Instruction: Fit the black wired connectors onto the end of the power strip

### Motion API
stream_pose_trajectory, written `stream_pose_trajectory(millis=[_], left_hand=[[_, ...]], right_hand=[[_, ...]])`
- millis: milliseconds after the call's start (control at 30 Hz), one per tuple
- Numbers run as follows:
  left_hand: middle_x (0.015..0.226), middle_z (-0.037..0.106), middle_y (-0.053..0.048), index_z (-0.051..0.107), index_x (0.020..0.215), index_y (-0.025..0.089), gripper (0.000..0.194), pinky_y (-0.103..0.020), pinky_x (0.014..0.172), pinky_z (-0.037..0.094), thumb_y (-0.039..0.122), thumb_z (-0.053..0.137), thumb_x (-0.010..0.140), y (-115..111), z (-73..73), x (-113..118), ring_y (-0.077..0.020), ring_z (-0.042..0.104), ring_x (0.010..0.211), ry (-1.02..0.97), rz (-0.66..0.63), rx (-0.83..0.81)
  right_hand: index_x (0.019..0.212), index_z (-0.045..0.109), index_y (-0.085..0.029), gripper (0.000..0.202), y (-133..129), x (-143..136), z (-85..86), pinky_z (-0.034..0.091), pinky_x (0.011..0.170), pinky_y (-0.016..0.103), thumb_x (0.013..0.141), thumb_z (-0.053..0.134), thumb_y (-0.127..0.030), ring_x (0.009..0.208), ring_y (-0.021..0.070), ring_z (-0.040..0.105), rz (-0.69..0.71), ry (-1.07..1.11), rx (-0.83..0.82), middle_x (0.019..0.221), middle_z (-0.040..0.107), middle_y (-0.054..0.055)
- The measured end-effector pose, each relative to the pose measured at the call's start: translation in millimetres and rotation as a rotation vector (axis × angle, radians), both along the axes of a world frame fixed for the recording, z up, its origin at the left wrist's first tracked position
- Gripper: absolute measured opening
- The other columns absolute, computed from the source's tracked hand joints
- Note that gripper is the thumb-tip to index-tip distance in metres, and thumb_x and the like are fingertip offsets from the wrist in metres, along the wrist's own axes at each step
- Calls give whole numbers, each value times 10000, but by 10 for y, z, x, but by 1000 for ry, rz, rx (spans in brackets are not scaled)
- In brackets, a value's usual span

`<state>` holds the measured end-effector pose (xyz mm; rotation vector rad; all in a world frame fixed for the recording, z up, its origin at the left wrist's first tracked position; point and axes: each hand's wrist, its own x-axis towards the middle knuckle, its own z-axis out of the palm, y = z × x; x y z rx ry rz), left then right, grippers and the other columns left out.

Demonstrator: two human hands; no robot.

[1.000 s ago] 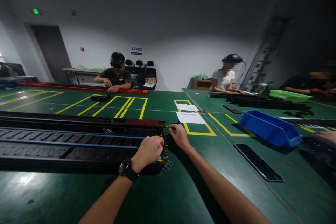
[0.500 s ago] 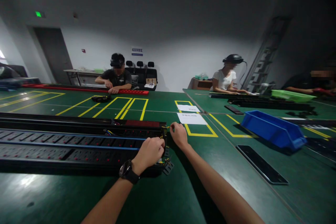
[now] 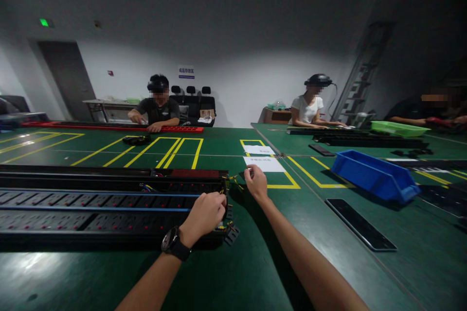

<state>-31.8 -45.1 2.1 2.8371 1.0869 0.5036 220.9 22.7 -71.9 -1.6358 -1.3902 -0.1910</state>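
Long black socket strips [image 3: 109, 219] lie side by side at the left, with blue edge lines and small red marks. My left hand [image 3: 205, 214], with a black watch on the wrist, is closed at their right end; what its fingers hold is hidden. Thin yellow wires [image 3: 235, 182] stick out from that end. To the right of the wires, my right hand [image 3: 256, 182] has its fingers curled together near a white paper [image 3: 265, 164]; anything between them is too small to tell. A small dark end piece [image 3: 232, 234] hangs beside the lower strip corner.
A blue bin [image 3: 374, 177] and a black phone [image 3: 359, 223] lie on the green table [image 3: 277, 252] at the right. A green tray [image 3: 399, 129] is farther back. Across the table are a person [image 3: 160, 107] by a red strip [image 3: 182, 129], another in white [image 3: 308, 109], and a third at far right.
My right hand has moved slightly right, away from the strip end and the yellow wires. My left hand stays at the strip end. The view has shifted a little.
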Motion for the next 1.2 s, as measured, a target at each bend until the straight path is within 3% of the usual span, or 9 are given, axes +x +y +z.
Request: stream_pose_trajectory(millis=[100, 267, 433, 633, 867, 1067, 1200], left_hand=[[906, 700, -45, 631, 851, 192, 201, -294, 771, 423, 113, 455, 907, -10, 21, -7, -179, 637, 840, 1, -5, -11], [885, 693, -45, 636, 847, 193, 213, -288, 786, 425, 107, 449, 904, -6, 31, -7, -180, 641, 853, 1, 8, -30], [893, 698, -47, 635, 851, 193, 217, -291, 784, 414, 108, 443, 904, 2, 35, 5, -181, 642, 861, 8, 6, -40], [890, 692, -38, 629, 845, 191, 216, -305, 767, 404, 114, 440, 914, -7, 43, 7, -180, 631, 839, 7, 7, -37], [903, 687, -46, 635, 855, 184, 223, -310, 771, 407, 119, 436, 930, -12, 54, 8, -181, 630, 843, 29, 1, -39], [939, 690, -56, 626, 856, 184, 208, -309, 778, 414, 114, 444, 929, -11, 44, 4, -180, 632, 860, 29, 1, -29], [936, 689, -56, 631, 855, 183, 219, -308, 776, 421, 115, 435, 925, -16, 47, 10, -179, 627, 849, 33, 9, -34]], right_hand=[[1188, 639, -161, 343, -46, 262, -27, 455, 875, 352, 899, 465, -223, 997, 262, 600, -103, -70, -3, 1026, 689, 113], [1266, 649, -219, 414, -64, 347, -87, 429, 956, 372, 896, 484, -135, 1128, 272, 562, 23, -293, -159, 1206, 686, 112], [1328, 628, -246, 398, -30, 207, -104, 423, 935, 402, 955, 553, -365, 1195, 306, 553, 16, -312, -279, 1341, 649, 120], [1403, 551, -203, 556, 9, 254, -108, 421, 918, 441, 944, 565, -517, 1157, 333, 584, -71, -261, -373, 1236, 690, 182], [1095, 721, -225, 274, 48, 262, -108, 425, 851, 397, 950, 571, -403, 1055, 305, 584, -77, -263, -360, 1110, 718, 148], [821, 758, -195, 351, 101, 238, -95, 427, 811, 409, 897, 623, -510, 1029, 336, 569, -204, -284, -321, 981, 707, 188], [789, 749, -212, 260, 128, 267, -105, 419, 752, 342, 934, 574, -339, 925, 274, 609, -194, -324, -288, 921, 729, 146]])
